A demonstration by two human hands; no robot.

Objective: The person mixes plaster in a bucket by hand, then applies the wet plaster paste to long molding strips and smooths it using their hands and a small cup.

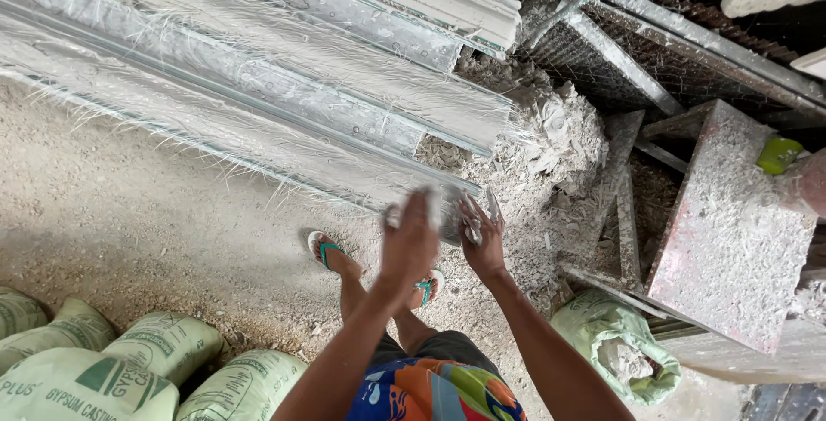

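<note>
both hands (447, 236) apparently clasped on the mould end (447, 206) (blurred), bare floor (129, 206) leftward

Pale grey-white plaster mouldings (258, 86) streaked with whitish fibre strands, over sandy beige ground (129, 206) and chalk-white rubble (551, 154). Teal-strapped flip-flops (325, 251), dark shorts (430, 348) and a loud shirt (434, 391) in orange, blue, green and yellow swirls. Pale green sacks (163, 348) with darker green print, plus a dusty pinkish-red block (731, 232) speckled white.
</note>
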